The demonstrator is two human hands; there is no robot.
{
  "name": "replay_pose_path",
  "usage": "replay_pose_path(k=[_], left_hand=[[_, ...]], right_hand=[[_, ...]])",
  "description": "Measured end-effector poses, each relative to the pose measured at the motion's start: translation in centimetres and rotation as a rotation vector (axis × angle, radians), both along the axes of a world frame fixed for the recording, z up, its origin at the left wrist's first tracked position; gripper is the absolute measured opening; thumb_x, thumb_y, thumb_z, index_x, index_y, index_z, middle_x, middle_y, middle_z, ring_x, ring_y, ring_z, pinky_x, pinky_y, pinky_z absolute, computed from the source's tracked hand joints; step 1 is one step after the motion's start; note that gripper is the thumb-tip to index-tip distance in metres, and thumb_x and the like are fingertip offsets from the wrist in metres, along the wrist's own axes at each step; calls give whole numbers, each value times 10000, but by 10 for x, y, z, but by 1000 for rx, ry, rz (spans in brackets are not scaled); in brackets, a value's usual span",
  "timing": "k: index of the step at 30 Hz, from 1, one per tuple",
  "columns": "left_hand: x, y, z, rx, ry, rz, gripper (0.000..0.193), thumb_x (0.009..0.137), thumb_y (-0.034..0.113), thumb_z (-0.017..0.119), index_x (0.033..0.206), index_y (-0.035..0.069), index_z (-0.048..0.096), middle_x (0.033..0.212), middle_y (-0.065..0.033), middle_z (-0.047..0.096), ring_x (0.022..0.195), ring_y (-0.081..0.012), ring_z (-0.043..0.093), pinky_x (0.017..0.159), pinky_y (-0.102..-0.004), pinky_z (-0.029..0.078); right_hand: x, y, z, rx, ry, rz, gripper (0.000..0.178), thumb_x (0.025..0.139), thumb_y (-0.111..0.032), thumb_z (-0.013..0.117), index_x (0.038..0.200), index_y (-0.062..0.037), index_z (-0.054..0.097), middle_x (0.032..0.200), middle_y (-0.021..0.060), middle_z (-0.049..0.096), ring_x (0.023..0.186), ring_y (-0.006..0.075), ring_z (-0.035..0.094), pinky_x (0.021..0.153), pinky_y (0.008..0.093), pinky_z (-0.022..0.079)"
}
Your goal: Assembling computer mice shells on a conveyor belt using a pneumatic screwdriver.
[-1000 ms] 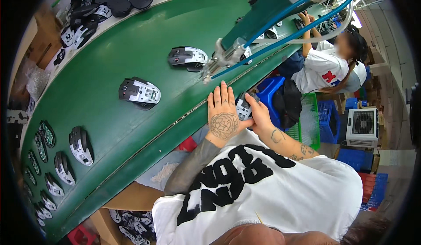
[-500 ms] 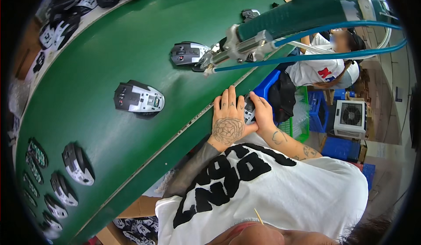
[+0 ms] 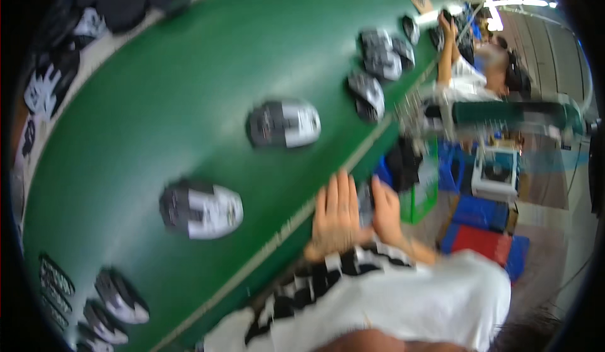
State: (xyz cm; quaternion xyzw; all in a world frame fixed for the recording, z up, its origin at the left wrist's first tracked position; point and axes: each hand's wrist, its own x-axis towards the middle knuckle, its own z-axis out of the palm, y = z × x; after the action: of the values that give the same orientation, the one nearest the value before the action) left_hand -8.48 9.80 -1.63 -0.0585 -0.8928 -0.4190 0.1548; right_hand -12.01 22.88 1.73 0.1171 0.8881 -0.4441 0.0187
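Note:
A grey computer mouse [image 3: 365,204], blurred and partly hidden, sits between my two hands just off the near edge of the green table [image 3: 208,125]. My left hand [image 3: 340,216] lies along one side of it, back turned up and fingers straight and close together. Around the other side curves my right hand [image 3: 387,213], its thumb and fingers against the mouse. On the table, a black-and-white mouse [image 3: 285,123] lies beyond my hands, and another mouse [image 3: 201,208] is farther left.
Several mice [image 3: 381,53] cluster at the far right of the table; more mice [image 3: 120,295] are at the near left. A blurred green tool arm [image 3: 517,116] hangs right. Beyond it sits a person in white [image 3: 472,78]. Below stand a green crate [image 3: 423,194] and blue boxes [image 3: 482,212].
The view has shifted, blurring the picture. The green tool arm no longer covers the table and now appears farther right, exposing more mice. My hands still hold the same mouse.

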Motion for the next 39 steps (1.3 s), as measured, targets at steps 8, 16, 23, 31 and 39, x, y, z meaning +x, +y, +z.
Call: replay_pose_path(k=[8,16,23,31,39], left_hand=[[-13,-3,7,70,-83,-119,888,553,487,764,1191,-65,486,1305,-247,440,1192,-357,428,985,-474,334],[2,-4,11,93,-95,-83,877,577,460,748,1228,-61,478,1334,-221,419,1214,-351,413,1001,-477,320],[-1,-7,-2,150,-16,-265,865,628,539,692,1223,-58,495,1336,-240,421,1230,-362,388,1015,-467,308],[3,3,7,85,-62,-112,873,617,533,703,1231,-51,492,1332,-238,427,1223,-356,394,1008,-468,316],[66,-34,30,217,11,-78,736,619,400,790,1136,-65,549,1319,-205,450,1164,-343,498,992,-390,396]], right_hand=[[0,13,-9,-462,-299,-453,330,942,-311,532,939,-3,649,843,10,617,758,85,527,695,235,430],[9,17,-16,-292,-311,-437,298,916,-203,488,952,45,649,887,55,648,798,141,563,740,280,446],[0,32,-27,-62,-242,-231,315,914,-214,487,956,49,655,899,96,658,819,172,585,762,309,454],[-4,46,-35,-1,-159,-82,321,916,-249,492,899,28,653,860,82,644,760,167,574,724,319,458],[22,7,20,-570,-411,436,274,939,-257,525,1055,-12,566,951,31,602,831,110,565,751,292,481]])
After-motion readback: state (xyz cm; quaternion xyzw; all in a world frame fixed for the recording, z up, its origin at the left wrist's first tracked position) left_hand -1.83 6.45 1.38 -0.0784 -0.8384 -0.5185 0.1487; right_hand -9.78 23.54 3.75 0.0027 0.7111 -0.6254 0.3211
